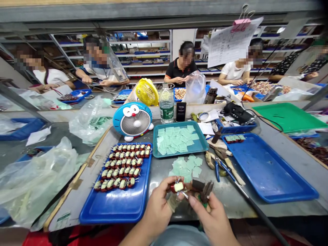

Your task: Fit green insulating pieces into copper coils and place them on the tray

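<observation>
My left hand (pixel 162 200) is closed, its fingertips pinching a small wire-wound coil (pixel 178 186) with dark red sides, a cream top and thin metal leads. Close on its right, my right hand (pixel 210 213) is closed around a dark metal hand tool (pixel 205 192) that resembles pliers; the fingers hide part of it. A thin silvery tip shows between the right thumb and the coil. Just beyond both hands, loose pale green square sheets (pixel 186 167) lie on the grey bench. Rows of similar coils (pixel 122 164) stand in a blue tray (pixel 112 208) to the left.
More green sheets fill a teal tray (pixel 202 143) ahead. On the right, blue-handled pliers (pixel 225 167) lie beside a blue tray (pixel 275 171) holding several green-topped coils (pixel 234 138). A cartoon fan (pixel 135 121), a water bottle (pixel 166 106) and a phone (pixel 180 111) stand behind. Co-workers sit opposite.
</observation>
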`<state>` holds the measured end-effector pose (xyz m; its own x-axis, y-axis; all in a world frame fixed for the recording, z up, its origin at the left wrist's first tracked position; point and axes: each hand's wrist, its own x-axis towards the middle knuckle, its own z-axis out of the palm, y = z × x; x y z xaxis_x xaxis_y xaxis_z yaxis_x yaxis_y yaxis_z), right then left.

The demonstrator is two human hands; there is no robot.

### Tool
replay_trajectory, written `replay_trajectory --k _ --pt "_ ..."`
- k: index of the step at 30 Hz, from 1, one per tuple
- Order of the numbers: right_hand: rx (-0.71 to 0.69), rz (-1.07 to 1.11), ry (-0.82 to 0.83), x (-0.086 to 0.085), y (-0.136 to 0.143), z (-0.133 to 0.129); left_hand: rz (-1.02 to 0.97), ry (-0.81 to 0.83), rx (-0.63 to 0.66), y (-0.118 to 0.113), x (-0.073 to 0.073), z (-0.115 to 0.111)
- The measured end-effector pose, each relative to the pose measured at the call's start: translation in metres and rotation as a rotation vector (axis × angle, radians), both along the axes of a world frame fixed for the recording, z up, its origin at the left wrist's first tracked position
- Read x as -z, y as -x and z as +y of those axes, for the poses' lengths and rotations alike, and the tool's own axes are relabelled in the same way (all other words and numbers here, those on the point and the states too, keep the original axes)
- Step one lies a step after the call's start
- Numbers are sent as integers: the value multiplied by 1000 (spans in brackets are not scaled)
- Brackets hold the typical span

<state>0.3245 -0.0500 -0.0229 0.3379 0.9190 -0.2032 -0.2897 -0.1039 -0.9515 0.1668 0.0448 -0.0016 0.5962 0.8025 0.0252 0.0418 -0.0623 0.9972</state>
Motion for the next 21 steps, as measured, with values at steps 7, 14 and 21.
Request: replay_trajectory --k 7,14,21 --pt "-90 459 306 37 -2 -27 191 -341 -94 11 -6 21" --pt "-285 -292 154 17 -22 -20 255 -479 -83 14 -14 23" --pt "-351 -1081 -78 -12 -36 -5 274 -433 36 23 -16 19"
